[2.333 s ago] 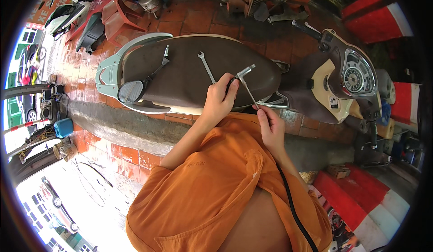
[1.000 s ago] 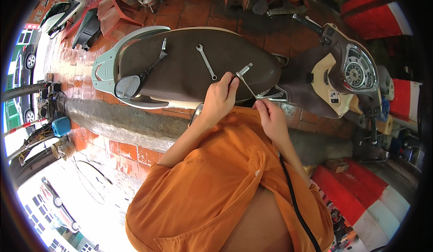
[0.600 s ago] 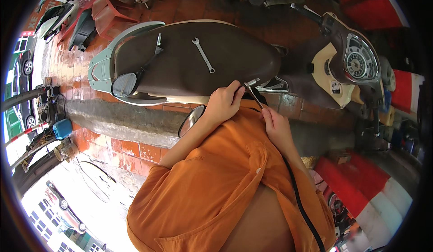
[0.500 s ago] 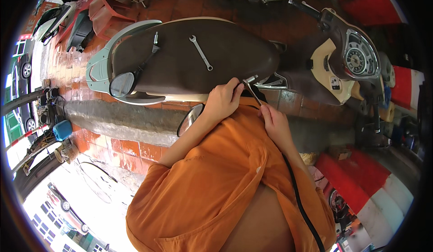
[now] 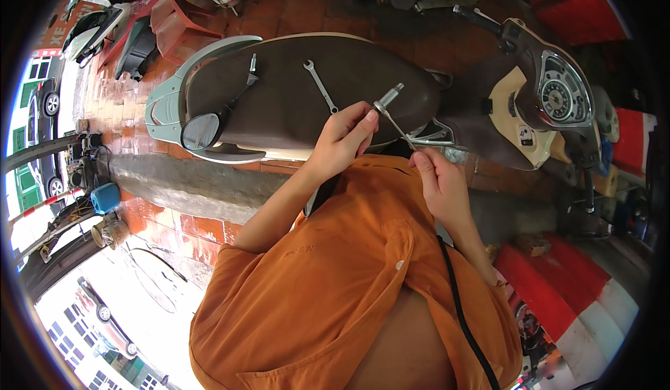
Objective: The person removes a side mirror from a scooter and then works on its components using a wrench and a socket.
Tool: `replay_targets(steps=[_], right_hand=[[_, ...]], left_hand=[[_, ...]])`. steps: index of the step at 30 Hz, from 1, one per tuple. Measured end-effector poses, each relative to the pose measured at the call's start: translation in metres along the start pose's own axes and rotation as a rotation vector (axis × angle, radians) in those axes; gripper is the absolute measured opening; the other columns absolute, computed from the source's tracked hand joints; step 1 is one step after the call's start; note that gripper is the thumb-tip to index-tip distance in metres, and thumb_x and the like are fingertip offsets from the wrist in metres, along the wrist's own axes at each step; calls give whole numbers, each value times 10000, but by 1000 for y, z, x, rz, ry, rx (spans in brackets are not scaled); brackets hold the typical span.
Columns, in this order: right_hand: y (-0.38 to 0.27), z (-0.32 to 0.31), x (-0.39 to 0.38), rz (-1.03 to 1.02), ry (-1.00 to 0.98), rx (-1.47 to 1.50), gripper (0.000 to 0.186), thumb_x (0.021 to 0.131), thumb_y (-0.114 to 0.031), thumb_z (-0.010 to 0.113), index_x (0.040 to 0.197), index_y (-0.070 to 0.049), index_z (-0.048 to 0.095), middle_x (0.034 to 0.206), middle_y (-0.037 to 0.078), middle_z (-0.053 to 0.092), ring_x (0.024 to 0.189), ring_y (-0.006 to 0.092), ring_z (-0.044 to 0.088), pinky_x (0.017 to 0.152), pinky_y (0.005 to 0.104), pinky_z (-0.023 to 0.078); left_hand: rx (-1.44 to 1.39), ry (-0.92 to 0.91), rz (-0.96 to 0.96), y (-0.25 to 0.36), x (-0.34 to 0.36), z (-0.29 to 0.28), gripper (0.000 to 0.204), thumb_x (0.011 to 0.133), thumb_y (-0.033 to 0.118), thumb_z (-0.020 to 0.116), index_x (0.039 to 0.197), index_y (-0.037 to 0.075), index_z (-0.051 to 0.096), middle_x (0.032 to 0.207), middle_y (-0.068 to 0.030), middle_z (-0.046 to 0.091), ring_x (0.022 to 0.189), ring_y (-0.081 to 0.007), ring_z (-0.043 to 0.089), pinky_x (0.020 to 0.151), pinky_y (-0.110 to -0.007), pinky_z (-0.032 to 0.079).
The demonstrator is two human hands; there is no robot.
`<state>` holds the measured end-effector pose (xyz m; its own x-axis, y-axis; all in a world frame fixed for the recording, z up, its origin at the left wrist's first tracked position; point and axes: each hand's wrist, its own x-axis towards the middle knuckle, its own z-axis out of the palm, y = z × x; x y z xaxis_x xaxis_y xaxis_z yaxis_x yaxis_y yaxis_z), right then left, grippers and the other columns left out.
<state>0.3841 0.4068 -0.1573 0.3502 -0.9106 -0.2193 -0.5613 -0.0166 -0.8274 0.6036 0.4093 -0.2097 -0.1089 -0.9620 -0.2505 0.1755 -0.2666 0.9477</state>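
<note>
My left hand (image 5: 340,140) is closed around a rear-view mirror's stem, above the scooter seat's near edge. The stem's chrome end (image 5: 393,94) sticks out past my fingers. Part of the mirror head (image 5: 321,195) shows dark beside my left forearm; the rest is hidden. In my right hand (image 5: 441,181) is a slim metal wrench (image 5: 400,130), its far end at the base of the chrome end. On the brown seat (image 5: 258,121) lie a combination wrench (image 5: 321,87) and another rear-view mirror (image 5: 200,132), its stem pointing away.
The scooter's handlebar and round speedometer (image 5: 556,98) are at the right. A grey ledge (image 5: 188,188) runs along the scooter's near side. Red plastic chairs (image 5: 174,31) stand at the far left, and a blue container (image 5: 106,198) sits at the left.
Both hands have lifted a little away from my body, bringing the stem's chrome end higher over the seat. Less of the mirror head shows by my left forearm. The view has shifted slightly.
</note>
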Motion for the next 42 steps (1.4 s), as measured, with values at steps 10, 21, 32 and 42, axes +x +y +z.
replay_targets(steps=[10,21,32,42], right_hand=[[16,10,-1,55,38,46,319,1031,-264,527,858,-24,645,548,93,499,458,160,474,492,336,377],[-15,4,1,-175,111,148,198,991,-176,606,932,2,671,565,70,525,460,133,489,468,284,384],[-17,-67,19,-397,-158,73,152,890,-137,727,947,-2,692,644,71,589,482,154,532,482,271,406],[-18,-101,41,-597,-505,-43,260,759,-97,822,998,-39,737,646,89,655,487,199,610,457,288,427]], left_hand=[[625,348,247,-13,-13,29,238,961,213,618,1033,-11,654,716,-134,641,604,-316,622,606,-324,495],[169,72,283,4,-10,0,430,1040,315,519,722,27,494,599,16,423,555,-67,373,491,-274,289],[-74,-288,430,17,-17,5,420,1012,250,555,671,12,506,572,-28,462,508,-127,420,491,-305,325],[-40,-368,664,19,-30,25,340,931,253,648,698,8,623,564,-73,556,479,-225,559,463,-330,396]])
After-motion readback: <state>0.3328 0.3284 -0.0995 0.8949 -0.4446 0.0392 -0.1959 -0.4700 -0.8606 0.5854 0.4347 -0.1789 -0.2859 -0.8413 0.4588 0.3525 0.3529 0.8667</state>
